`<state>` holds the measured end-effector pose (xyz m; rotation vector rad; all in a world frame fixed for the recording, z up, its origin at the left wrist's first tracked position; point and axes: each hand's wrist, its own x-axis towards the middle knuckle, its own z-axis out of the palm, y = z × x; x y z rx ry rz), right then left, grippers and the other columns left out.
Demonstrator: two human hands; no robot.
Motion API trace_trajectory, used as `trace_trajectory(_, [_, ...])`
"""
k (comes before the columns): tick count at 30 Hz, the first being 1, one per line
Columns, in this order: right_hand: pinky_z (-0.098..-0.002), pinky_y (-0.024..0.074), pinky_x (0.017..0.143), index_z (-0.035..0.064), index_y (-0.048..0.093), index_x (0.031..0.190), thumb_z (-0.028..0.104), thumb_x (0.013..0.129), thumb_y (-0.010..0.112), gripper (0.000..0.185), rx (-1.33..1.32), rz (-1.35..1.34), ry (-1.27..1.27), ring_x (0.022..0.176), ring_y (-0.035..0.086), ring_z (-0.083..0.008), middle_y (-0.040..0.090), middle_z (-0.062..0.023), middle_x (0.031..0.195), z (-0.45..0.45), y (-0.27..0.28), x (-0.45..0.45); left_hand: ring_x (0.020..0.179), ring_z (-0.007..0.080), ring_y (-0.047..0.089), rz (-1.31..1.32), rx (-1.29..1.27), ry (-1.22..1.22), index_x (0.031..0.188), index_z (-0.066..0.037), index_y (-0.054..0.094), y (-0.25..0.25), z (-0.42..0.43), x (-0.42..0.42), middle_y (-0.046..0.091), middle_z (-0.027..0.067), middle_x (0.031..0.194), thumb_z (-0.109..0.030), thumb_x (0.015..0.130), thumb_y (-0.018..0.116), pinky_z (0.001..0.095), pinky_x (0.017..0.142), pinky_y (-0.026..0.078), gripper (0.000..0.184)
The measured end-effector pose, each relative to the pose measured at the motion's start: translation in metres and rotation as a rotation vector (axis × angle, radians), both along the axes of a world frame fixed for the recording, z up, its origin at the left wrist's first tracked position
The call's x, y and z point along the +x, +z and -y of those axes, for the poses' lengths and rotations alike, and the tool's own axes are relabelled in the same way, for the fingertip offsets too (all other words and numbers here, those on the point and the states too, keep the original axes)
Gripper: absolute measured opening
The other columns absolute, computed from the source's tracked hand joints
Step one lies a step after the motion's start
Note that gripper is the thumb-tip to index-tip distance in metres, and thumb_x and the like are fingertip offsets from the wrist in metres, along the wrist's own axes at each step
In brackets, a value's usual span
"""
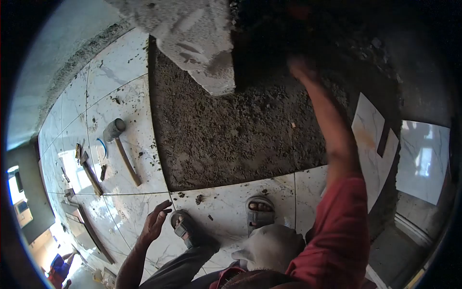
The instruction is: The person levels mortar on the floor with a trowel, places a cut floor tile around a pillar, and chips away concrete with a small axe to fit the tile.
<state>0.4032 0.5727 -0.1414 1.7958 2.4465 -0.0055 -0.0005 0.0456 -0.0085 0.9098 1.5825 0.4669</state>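
Jagged masonry [207, 53] juts over the rough bed [231, 139], leaving room on its near side.

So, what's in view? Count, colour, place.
mallet: 1, grey and tan, left tiles
wooden-handled tool: 1, brown, beside mallet
curved strip: 1, blue, beside mallet
floor tiles: several, white, left and bottom
granular bed: 1, dark, centre
rough slab: 1, grey, top
notched tile: 1, white, right
plain tile: 1, white, far right
other person: 1, red/blue, bottom left
rounded item: 1, grey, unidentified, bottom
sandals: 2, grey, bottom
left hand: 1, bare, lower left
right hand: 1, bare, blurred, top
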Motion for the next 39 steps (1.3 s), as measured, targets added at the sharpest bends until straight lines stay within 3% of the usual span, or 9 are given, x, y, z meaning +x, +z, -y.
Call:
trace_trajectory(7, [-0.0463, 0.0409, 0.096, 0.0087, 0.055, 0.12, 0.028, 0.092, 0.038, 0.038, 0.259, -0.214, -0.233, 0.116, 0.051, -0.0344, 0.056, -0.0161, 0.122, -0.038, -0.039, 0.007, 0.113, 0.0326, 0.052, -0.033, 0.088, 0.009, 0.131, 0.003, 0.041, 0.017, -0.001, -0.002, 0.049, 0.0221, 0.128, -0.045, 0.096, 0.036, 0.0422, 0.094, 0.041, 0.059])
trace_trajectory(9, [-0.0478, 0.0375, 0.1, 0.0091, 0.046, 0.132, 0.035, 0.092, 0.044, 0.048, -0.077, -0.203, -0.228, 0.121, 0.046, -0.036, 0.046, -0.0188, 0.134, -0.007, 0.026, -0.005, 0.113, 0.0328, 0.052, -0.066, 0.086, 0.05, 0.131, 0.003, 0.041, 0.027, 0.016, -0.012, 0.049, 0.0221, 0.128, -0.045, 0.096, 0.035, 0.0425, 0.094, 0.041, 0.059])
trace_trajectory(11, [-0.0467, 0.0425, 0.093, 0.0078, 0.055, 0.122, 0.033, 0.091, 0.041, 0.042, 0.096, 0.081, -0.307, 0.111, 0.054, -0.0372, 0.056, -0.0176, 0.121, -0.058, -0.038, 0.037, 0.112, 0.033, 0.054, -0.124, 0.096, 0.128, 0.131, 0.003, 0.04, 0.033, 0.037, -0.022, 0.049, 0.0215, 0.128, -0.047, 0.096, 0.036, 0.0424, 0.093, 0.042, 0.061])
trace_trajectory(17, [-0.0481, 0.0456, 0.083, 0.0019, 0.063, 0.098, 0.029, 0.088, 0.045, 0.034, -0.054, 0.014, -0.039, 0.098, 0.058, -0.0398, 0.06, -0.022, 0.108, 0.015, 0.022, 0.068, 0.11, 0.0312, 0.055, -0.066, 0.028, 0.383, 0.133, 0.003, 0.039, 0.012, 0.095, -0.028, 0.05, 0.02, 0.128, -0.055, 0.093, 0.037, 0.0409, 0.092, 0.042, 0.07])
trace_trajectory(22, [-0.0495, 0.0471, 0.075, -0.001, 0.065, 0.081, 0.025, 0.086, 0.048, 0.032, -0.097, -0.066, -0.095, 0.088, 0.06, -0.0405, 0.064, -0.0213, 0.092, 0.055, -0.098, 0.087, 0.109, 0.0297, 0.055, -0.069, -0.038, 0.259, 0.134, 0.002, 0.037, 0.013, 0.078, -0.022, 0.05, 0.0192, 0.128, -0.057, 0.092, 0.036, 0.0407, 0.092, 0.042, 0.072])
trace_trajectory(27, [-0.048, 0.0479, 0.072, -0.003, 0.061, 0.094, 0.025, 0.083, 0.054, 0.031, 0.415, -0.137, 0.187, 0.081, 0.061, -0.0381, 0.064, -0.0192, 0.087, 0.101, -0.027, 0.092, 0.109, 0.0291, 0.055, -0.052, 0.051, 0.225, 0.134, 0.002, 0.036, 0.017, 0.052, -0.025, 0.049, 0.0184, 0.129, -0.058, 0.092, 0.035, 0.041, 0.092, 0.041, 0.074])
trace_trajectory(33, [-0.0515, 0.0454, 0.079, -0.0046, 0.05, 0.115, 0.025, 0.085, 0.051, 0.042, -0.417, -0.413, -0.401, 0.093, 0.058, -0.042, 0.061, -0.0254, 0.102, 0.058, -0.016, 0.054, 0.109, 0.0296, 0.055, -0.036, 0.006, 0.081, 0.134, 0.003, 0.037, 0.014, 0.039, -0.012, 0.049, 0.0199, 0.129, -0.058, 0.092, 0.036, 0.04, 0.092, 0.041, 0.074])
trace_trajectory(37, [-0.0463, 0.0489, 0.071, -0.0035, 0.047, 0.119, 0.027, 0.085, 0.052, 0.046, 0.128, -0.222, 0.265, 0.083, 0.061, -0.0378, 0.061, -0.0248, 0.097, 0.1, 0.022, 0.052, 0.11, 0.0314, 0.055, -0.059, 0.088, 0.093, 0.131, 0.002, 0.04, 0.018, 0.034, -0.014, 0.05, 0.0204, 0.128, -0.052, 0.094, 0.037, 0.0415, 0.091, 0.042, 0.066])
trace_trajectory(39, [-0.0463, 0.0487, 0.074, -0.0064, 0.046, 0.12, 0.026, 0.085, 0.051, 0.049, -0.2, -0.341, -0.092, 0.085, 0.061, -0.0382, 0.06, -0.0275, 0.1, 0.06, 0.022, 0.055, 0.11, 0.0315, 0.055, -0.053, 0.07, 0.108, 0.131, 0.003, 0.04, 0.016, 0.031, -0.009, 0.05, 0.0204, 0.128, -0.051, 0.094, 0.038, 0.0417, 0.091, 0.042, 0.065])
